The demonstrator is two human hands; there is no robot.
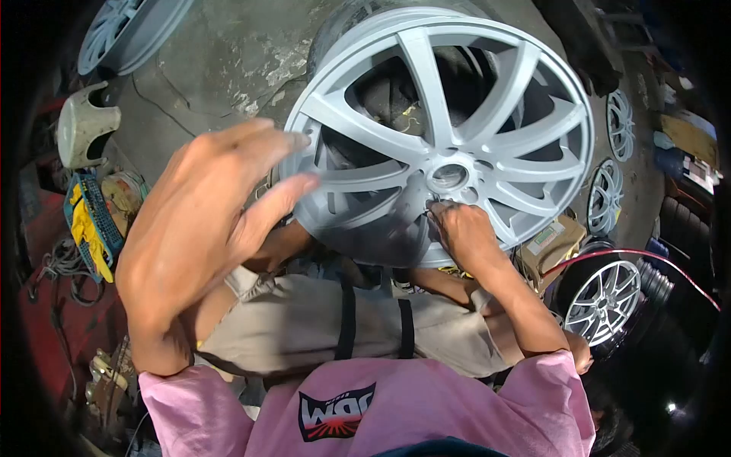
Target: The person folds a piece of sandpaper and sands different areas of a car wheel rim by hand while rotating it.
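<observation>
A light-grey alloy wheel rim (430, 91) with several spokes stands tilted in front of my knees, its face toward me. My left hand (202, 217) is raised at the rim's left edge, thumb apart from the stretched fingers, with nothing visible in it; it is slightly blurred. Just below the centre hub (449, 177), my right hand (464, 232) is closed with its fingertips against the rim's face. A small dark bit shows at those fingertips, too little to name. My right hand covers part of the lower spokes.
An upturned whitish plastic stool (89, 126) lies at left, above a blue basket (106, 213) with yellow gloves (90, 236). More rims, such as a silver one (605, 301), stand at right. A red hose (655, 257) crosses near a cardboard box (552, 244).
</observation>
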